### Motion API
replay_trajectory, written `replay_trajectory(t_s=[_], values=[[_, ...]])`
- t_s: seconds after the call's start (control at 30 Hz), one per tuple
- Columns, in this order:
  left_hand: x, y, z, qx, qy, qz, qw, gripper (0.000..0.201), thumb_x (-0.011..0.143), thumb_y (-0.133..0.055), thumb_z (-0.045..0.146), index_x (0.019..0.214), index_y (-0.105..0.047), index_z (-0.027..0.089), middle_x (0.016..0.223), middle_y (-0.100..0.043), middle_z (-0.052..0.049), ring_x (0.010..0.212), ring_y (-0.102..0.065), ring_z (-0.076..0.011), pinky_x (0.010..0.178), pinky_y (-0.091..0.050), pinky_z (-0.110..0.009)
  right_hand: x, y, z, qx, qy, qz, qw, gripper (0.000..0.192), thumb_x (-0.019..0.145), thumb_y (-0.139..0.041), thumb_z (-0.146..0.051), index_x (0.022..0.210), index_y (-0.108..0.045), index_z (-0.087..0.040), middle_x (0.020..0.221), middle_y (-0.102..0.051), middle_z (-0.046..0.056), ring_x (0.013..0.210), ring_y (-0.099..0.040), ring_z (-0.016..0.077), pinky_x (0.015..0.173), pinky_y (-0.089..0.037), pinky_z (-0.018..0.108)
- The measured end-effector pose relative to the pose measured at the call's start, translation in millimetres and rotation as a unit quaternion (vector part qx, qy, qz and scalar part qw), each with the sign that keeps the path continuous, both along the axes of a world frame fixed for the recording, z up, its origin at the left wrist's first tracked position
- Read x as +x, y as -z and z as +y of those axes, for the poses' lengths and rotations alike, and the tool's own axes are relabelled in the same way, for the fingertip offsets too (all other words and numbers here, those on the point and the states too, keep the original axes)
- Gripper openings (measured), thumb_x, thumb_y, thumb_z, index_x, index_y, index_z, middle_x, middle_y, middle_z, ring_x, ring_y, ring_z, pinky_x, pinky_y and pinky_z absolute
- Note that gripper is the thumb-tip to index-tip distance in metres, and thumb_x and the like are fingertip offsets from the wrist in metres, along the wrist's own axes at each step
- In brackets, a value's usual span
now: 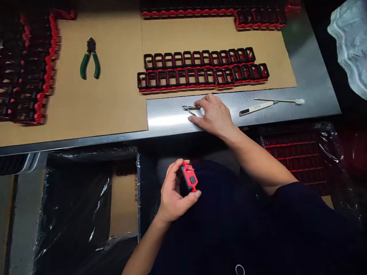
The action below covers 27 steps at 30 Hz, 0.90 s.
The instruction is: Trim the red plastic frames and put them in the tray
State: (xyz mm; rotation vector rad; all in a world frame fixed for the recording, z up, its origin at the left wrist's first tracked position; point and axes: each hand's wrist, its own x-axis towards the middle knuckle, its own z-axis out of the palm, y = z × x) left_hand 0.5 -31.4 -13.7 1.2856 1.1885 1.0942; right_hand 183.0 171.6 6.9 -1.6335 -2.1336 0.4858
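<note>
In my left hand (174,194) is a small red and black plastic housing (189,176), gripped by its ends between thumb and fingers. Its red face, with a round hole and a dark square, is turned up. My right hand (213,114) rests at the front strip of the metal table, thumb and fingers closed around a small silver nail clipper (191,108); the fingers hide its right end. Just beyond that hand stand two rows of black and red housings (202,72) on cardboard.
Green-handled cutting pliers (91,59) lie on the cardboard (114,99). To the right are a pale-handled craft knife (255,109) and a cotton swab (279,100). More housings (34,76) fill the left side. Below the table are a plastic-lined box (77,198) and a filled crate (298,156).
</note>
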Motion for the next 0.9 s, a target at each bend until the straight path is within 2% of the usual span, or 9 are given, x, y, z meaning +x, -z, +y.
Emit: replay_trajectory(t_s=[0.1,0.2,0.3,0.4,0.5,0.7,0.8,0.9], values=[[0.4,-2.2,-0.8,-0.005,-0.007,-0.037,0.999,0.075,0.082,-0.076,0.049,0.145,-0.041,0.030,0.137,-0.053,-0.016,0.114,-0.066,-0.0280,0.090,-0.062,-0.044,-0.5,5.0,-0.1,0.021,0.003,-0.036,0.999,0.023,0.087,-0.069,-0.031,0.104,-0.070,-0.016,0.107,-0.066,0.012,0.107,-0.059,0.0321,0.091,-0.048,0.044],[-0.3,-0.7,1.6,-0.027,-0.015,-0.104,0.994,0.079,0.079,-0.070,0.065,0.144,-0.040,0.034,0.141,-0.054,-0.016,0.108,-0.068,-0.0293,0.080,-0.064,-0.043,13.4,1.7,-27.6,0.036,-0.008,0.066,0.997,0.020,0.085,-0.070,-0.028,0.102,-0.071,-0.017,0.093,-0.070,0.007,0.087,-0.063,0.0245,0.084,-0.051,0.038],[0.4,3.5,4.9,-0.052,-0.006,-0.132,0.990,0.084,0.076,-0.062,0.078,0.144,-0.037,0.036,0.148,-0.050,-0.017,0.106,-0.069,-0.0310,0.074,-0.064,-0.045,31.6,-8.8,-66.2,-0.012,-0.013,0.194,0.981,0.022,0.087,-0.068,-0.031,0.104,-0.074,-0.018,0.086,-0.069,0.004,0.069,-0.062,0.0169,0.067,-0.050,0.030],[2.7,7.3,8.1,-0.061,0.030,-0.156,0.985,0.081,0.078,-0.064,0.074,0.145,-0.034,0.039,0.154,-0.046,-0.015,0.109,-0.069,-0.0299,0.078,-0.064,-0.045,44.2,-19.8,-98.8,-0.046,-0.025,0.278,0.959,0.019,0.090,-0.067,-0.030,0.103,-0.076,-0.020,0.087,-0.071,0.005,0.074,-0.065,0.0174,0.065,-0.051,0.029],[4.7,9.5,10.7,-0.062,0.061,-0.180,0.980,0.078,0.080,-0.068,0.066,0.145,-0.033,0.042,0.158,-0.042,-0.012,0.113,-0.068,-0.0290,0.083,-0.063,-0.045,49.6,-28.7,-117.9,-0.054,-0.058,0.321,0.944,0.017,0.089,-0.069,-0.024,0.103,-0.076,-0.022,0.090,-0.072,0.006,0.078,-0.066,0.0178,0.068,-0.053,0.030],[4.3,9.2,10.5,-0.063,0.085,-0.152,0.983,0.078,0.083,-0.065,0.067,0.148,-0.028,0.042,0.162,-0.037,-0.014,0.117,-0.068,-0.0307,0.086,-0.063,-0.047,44.9,-40.3,-133.8,-0.055,-0.147,0.338,0.928,0.021,0.084,-0.075,-0.018,0.105,-0.073,-0.021,0.089,-0.074,0.006,0.077,-0.068,0.0186,0.068,-0.056,0.031],[3.2,8.6,8.6,-0.077,0.084,-0.151,0.982,0.080,0.083,-0.064,0.069,0.148,-0.028,0.040,0.163,-0.035,-0.015,0.118,-0.067,-0.0317,0.087,-0.063,-0.048,39.4,-39.3,-138.2,-0.065,-0.178,0.353,0.916,0.022,0.083,-0.075,-0.017,0.105,-0.072,-0.020,0.091,-0.074,0.007,0.081,-0.070,0.0188,0.073,-0.056,0.030],[3.1,8.7,6.8,-0.093,0.073,-0.181,0.976,0.080,0.080,-0.069,0.066,0.146,-0.033,0.037,0.159,-0.041,-0.016,0.117,-0.067,-0.0315,0.088,-0.062,-0.047,36.2,-33.9,-140.6,-0.098,-0.183,0.372,0.905,0.024,0.083,-0.075,-0.016,0.107,-0.070,-0.018,0.091,-0.073,0.007,0.080,-0.069,0.0170,0.073,-0.056,0.029]])
